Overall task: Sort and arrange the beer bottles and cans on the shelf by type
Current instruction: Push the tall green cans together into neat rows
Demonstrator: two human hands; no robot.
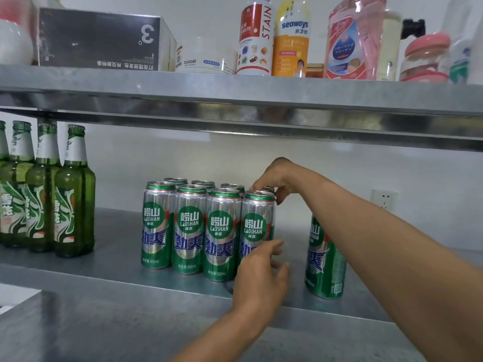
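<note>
- Lone can (325, 259) upright on the steel shelf (117, 257), long axis vertical, apart to the right of the can block (209, 226), partly hidden behind the right forearm.
- Right hand (277, 178) nearer by reach, yet fingers pinched on the rim of the rear can at the block's right end.
- Left hand (261, 273) open, holding nothing, fingertips at the front-right can (257, 226).
- Likely next: lone can slid left to close the gap.
- Green bottles (47, 194) grouped far left; bare shelf between, low headroom under the upper shelf (235, 100).
</note>
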